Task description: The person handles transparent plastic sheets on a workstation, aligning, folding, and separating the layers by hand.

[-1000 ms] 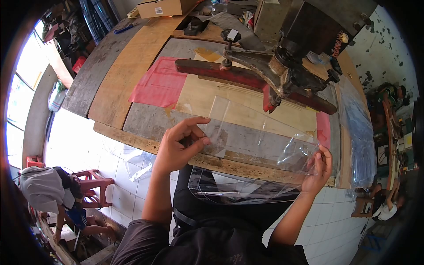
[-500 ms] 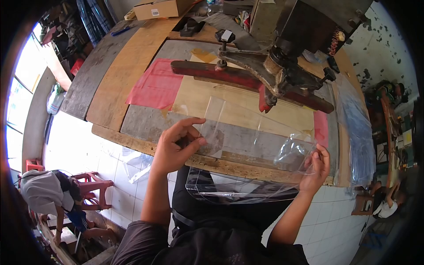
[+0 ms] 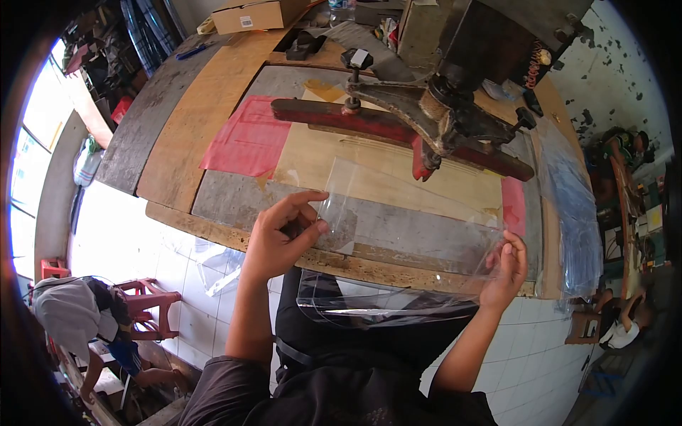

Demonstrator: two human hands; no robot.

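A clear plastic sheet (image 3: pixel 405 213) spans the space between my hands above the table's front edge, and its lower part hangs over my lap. My left hand (image 3: pixel 284 234) is closed on its left edge, thumb and fingers curled. At the sheet's right end, my right hand (image 3: pixel 506 270) pinches the plastic. Beyond the sheet lies a cream covering (image 3: pixel 305 153) on a grey plate, with a red patch (image 3: pixel 249 135) to its left and a smaller one to its right. Above them is the long red bar (image 3: pixel 383 126) of a press.
Stacked clear bluish plastic (image 3: pixel 572 213) lies at the table's right side. A cardboard box (image 3: pixel 249 17) and a blue tool (image 3: pixel 192 51) are at the back left. One person (image 3: pixel 67 312) bends beside a red stool (image 3: pixel 149 309); other people are at far right.
The view has shifted slightly, so the table and press appear a little further left. The plastic near my right hand looks flatter, with fewer bright creases. Both hands keep their hold.
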